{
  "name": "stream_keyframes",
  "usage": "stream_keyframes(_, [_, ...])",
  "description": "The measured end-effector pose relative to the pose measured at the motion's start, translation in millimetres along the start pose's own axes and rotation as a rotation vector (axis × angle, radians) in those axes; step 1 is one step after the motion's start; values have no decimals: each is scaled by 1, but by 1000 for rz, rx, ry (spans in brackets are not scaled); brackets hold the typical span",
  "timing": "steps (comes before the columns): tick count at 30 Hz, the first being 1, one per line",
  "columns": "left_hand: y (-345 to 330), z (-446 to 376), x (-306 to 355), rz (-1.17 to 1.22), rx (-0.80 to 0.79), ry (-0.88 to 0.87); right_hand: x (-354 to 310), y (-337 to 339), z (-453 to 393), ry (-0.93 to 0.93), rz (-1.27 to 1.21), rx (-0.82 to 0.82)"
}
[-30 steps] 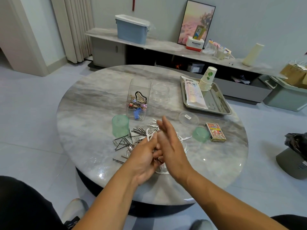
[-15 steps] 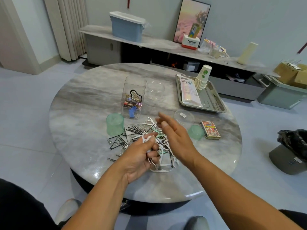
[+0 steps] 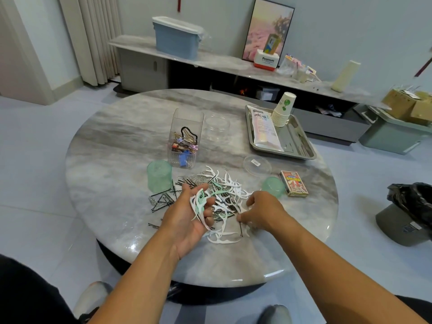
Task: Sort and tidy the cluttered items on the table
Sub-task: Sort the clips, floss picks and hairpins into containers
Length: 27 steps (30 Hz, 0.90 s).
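The left hand [image 3: 187, 220] is palm-up over the round grey marble counter [image 3: 112, 164], fingers curled around a small bundle of white and mint plastic floss picks [image 3: 198, 206]. The right hand [image 3: 261, 211] is down at the near edge of the heap, fingertips pinching at a thin black hairpin [image 3: 240, 226] lying on the counter among the picks. It looks like it is plucking one more piece out of the tangle.

How far along? Early to middling, I'd say. The tall clear plastic box [image 3: 184, 139] already holds a mix of coloured clips and a black hair tie, so some sorting is done. But the big mixed heap of floss picks and hairpins [image 3: 224, 190] is still sprawled across the middle of the counter, with a loose scatter of black hairpins [image 3: 163, 197] off to its left.

The green translucent cup [image 3: 159, 176] stands beside the pile and the round clear jar [image 3: 217, 127] stands behind it; what they hold, I can't tell. A clear round lid [image 3: 257, 164] and a green cap [image 3: 273, 187] lie off to the right, near a small printed card box [image 3: 294, 186]. The steel tray [image 3: 301, 146] with paper cups [image 3: 283, 111] looks tidy already.
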State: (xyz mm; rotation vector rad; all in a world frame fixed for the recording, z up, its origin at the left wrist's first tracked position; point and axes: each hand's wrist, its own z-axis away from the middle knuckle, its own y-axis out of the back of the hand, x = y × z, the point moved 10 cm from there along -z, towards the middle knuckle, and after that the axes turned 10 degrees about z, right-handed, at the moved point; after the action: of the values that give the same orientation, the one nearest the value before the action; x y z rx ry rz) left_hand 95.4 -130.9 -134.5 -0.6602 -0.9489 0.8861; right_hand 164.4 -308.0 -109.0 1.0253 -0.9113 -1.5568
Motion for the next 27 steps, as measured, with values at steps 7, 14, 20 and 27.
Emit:
stream_keyframes(7, [4, 1, -10, 65, 25, 39, 5, 5, -7, -1, -111, 63])
stream_keyframes(14, [-2, 4, -20, 155, 6, 83, 12, 4, -7, -30, -96, 72])
stream_keyframes(20, [-6, 7, -24, 231, -19, 103, 12, 1, -14, -6, -168, 39])
stream_keyframes(27, [4, 5, -18, 258, 41, 74, 21, 8, -9, -46, -324, 50])
